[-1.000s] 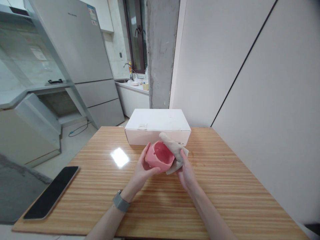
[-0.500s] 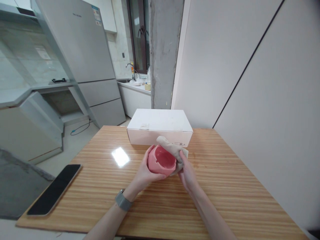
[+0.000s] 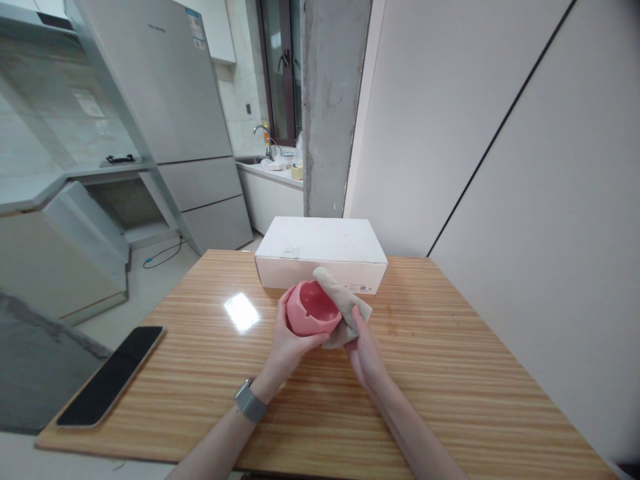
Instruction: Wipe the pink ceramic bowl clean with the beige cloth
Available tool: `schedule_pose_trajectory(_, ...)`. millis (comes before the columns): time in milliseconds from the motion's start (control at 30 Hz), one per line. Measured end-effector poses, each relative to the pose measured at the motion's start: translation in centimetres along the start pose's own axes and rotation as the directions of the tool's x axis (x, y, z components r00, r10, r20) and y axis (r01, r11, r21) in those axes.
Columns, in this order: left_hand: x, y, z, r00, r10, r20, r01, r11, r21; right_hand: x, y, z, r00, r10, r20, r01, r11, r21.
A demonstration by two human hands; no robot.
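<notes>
A pink ashtray with a notched rim is tilted above the table, its hollow facing up and toward me. My left hand is closed around its left and near side, thumb along the bottom front. In my right hand is a folded light grey cloth, pinched between thumb and fingers. The cloth lies against the right outer side of the ashtray, and its upper end sticks up past the rim. My right fingers are partly hidden behind the cloth.
A closed white box stands at the far end of the wooden table, just beyond my hands. A black flat device like a phone or tablet lies near the left edge. A white wall borders the right side.
Both hands have shifted slightly left and up with the ashtray and cloth. The ashtray has turned a little, and the cloth still presses against its right side.
</notes>
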State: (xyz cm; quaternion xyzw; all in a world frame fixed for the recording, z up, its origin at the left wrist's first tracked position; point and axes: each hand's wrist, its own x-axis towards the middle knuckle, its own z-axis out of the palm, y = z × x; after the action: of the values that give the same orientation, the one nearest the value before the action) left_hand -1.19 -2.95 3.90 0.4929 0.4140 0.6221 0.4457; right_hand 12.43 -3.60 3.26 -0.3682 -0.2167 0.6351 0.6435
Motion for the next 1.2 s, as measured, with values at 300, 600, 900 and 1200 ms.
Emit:
schedule_pose_trajectory(300,-0.3,-0.2,-0.2,0.956,-0.072,0.285,0.146,0.958,-0.248,0.5,-0.9,-0.8,0.997,-0.033,-0.063,0.034,0.999,0.010)
schedule_pose_trajectory(600,-0.1,0.2,-0.5,0.942,-0.126,0.312,0.203,0.952,-0.227,0.2,-1.7,-0.3,0.998,-0.069,-0.011,0.069,0.997,0.026)
schedule_pose_trajectory(900,0.1,0.0,-0.8,0.958,-0.092,0.271,0.122,0.988,-0.099,0.5,-1.6,-0.4,0.997,-0.068,0.022,0.068,0.998,0.006)
schedule_pose_trajectory(1200,0.2,-0.2,-0.5,0.982,-0.084,0.170,0.104,0.989,-0.109,0.6,-0.7,-0.6,0.999,-0.035,-0.004,0.035,0.999,0.016)
